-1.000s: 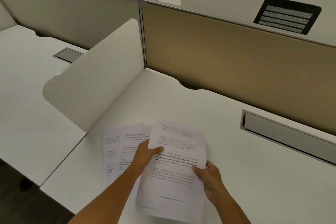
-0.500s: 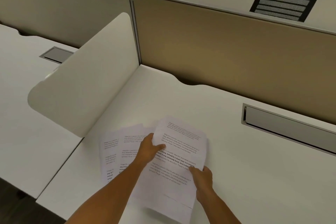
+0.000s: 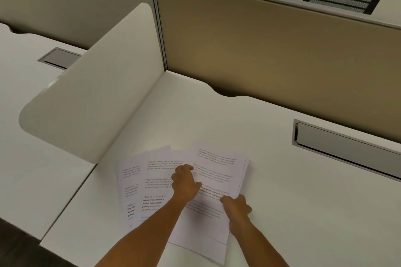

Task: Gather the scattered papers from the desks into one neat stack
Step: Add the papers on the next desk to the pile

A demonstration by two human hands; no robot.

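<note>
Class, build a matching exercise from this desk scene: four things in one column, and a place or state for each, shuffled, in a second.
Things:
1. left hand
2. right hand
3. grey tray
4. white divider

Places or states:
A. upright between two desks
B. grips the top sheets' right edge
C. set into the desk, right of the papers
D. grips the top sheets' left edge

Pairs: 1-D, 2-B, 3-C, 4-A

Bare forearms and hands (image 3: 186, 182), no sleeves in view
</note>
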